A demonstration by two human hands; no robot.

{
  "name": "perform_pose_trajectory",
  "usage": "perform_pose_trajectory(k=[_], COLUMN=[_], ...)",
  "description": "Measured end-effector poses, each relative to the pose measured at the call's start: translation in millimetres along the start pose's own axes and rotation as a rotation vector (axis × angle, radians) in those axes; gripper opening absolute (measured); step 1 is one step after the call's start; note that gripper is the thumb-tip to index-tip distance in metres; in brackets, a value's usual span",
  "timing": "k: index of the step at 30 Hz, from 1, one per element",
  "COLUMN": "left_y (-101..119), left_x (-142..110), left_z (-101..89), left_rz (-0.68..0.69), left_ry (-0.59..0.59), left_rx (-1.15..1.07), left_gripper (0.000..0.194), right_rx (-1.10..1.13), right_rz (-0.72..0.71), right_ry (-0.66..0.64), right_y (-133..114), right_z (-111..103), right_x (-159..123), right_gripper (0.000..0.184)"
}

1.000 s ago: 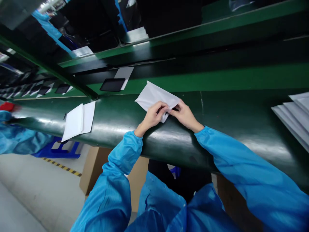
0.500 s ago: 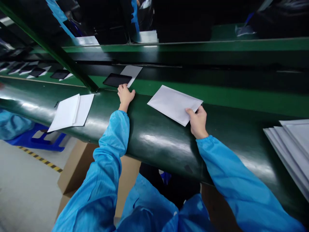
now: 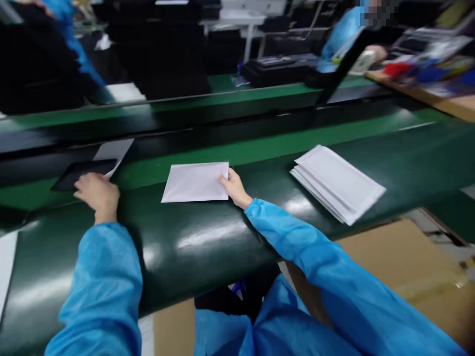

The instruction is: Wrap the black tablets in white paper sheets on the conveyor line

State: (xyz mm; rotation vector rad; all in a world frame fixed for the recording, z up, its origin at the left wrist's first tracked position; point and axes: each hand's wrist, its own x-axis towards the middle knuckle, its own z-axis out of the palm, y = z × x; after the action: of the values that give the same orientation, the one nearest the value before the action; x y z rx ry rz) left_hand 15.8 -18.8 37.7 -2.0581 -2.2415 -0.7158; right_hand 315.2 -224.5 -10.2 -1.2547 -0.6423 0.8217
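In the head view, a white flat envelope (image 3: 196,182) is pinched at its right edge by my right hand (image 3: 236,188), thumb on top. The envelope is low over the near edge of the green conveyor. My left hand (image 3: 98,194) rests over the near edge of a dark, flat, tablet-like panel (image 3: 79,170), its fingers bent slightly and the thumb apart to the right. Partly under that panel lies a light grey-white sheet (image 3: 115,151). The fingertips are somewhat blurred.
A stack of white envelopes (image 3: 339,180) lies to the right on the rounded green bench edge (image 3: 208,237). Another white sheet (image 3: 6,262) shows at the far left. Cardboard boxes (image 3: 401,262) stand below. Across the line are a blue-sleeved person (image 3: 339,39) and black equipment.
My view has swung to the right, bringing the whole envelope stack into sight. The right hand still holds its envelope, now turned more level. The left hand stays at the dark panel.
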Motion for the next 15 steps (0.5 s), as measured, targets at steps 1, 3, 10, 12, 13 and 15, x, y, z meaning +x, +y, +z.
perform_pose_trajectory(k=[1, 3, 10, 12, 13, 15], left_y=[1.5, 4.0, 17.2, 31.6, 40.0, 56.6], left_x=[0.6, 0.5, -33.0, -54.2, -66.9, -96.0], left_z=[-1.4, -4.7, -8.7, -3.1, 0.5, 7.8], left_rz=[0.001, -0.045, 0.234, 0.396, 0.487, 0.667], left_ry=[0.025, 0.055, 0.077, 0.043, 0.026, 0.005], left_rx=[-0.024, -0.052, -0.067, -0.035, -0.027, -0.037], left_gripper=[0.020, 0.029, 0.033, 0.032, 0.032, 0.030], right_rx=[0.008, 0.026, -0.108, -0.169, -0.210, -0.414], right_rz=[-0.013, -0.086, -0.372, -0.392, -0.366, -0.330], right_ry=[0.030, 0.126, 0.742, 0.899, 0.931, 0.923], right_y=[-6.9, -26.1, -116.2, -136.0, -143.0, -150.7], right_z=[-7.4, -35.8, -243.4, -295.4, -314.6, -338.2], right_x=[4.3, 4.2, -69.0, -89.3, -98.3, -114.9], right_gripper=[0.029, 0.032, 0.031, 0.022, 0.019, 0.017])
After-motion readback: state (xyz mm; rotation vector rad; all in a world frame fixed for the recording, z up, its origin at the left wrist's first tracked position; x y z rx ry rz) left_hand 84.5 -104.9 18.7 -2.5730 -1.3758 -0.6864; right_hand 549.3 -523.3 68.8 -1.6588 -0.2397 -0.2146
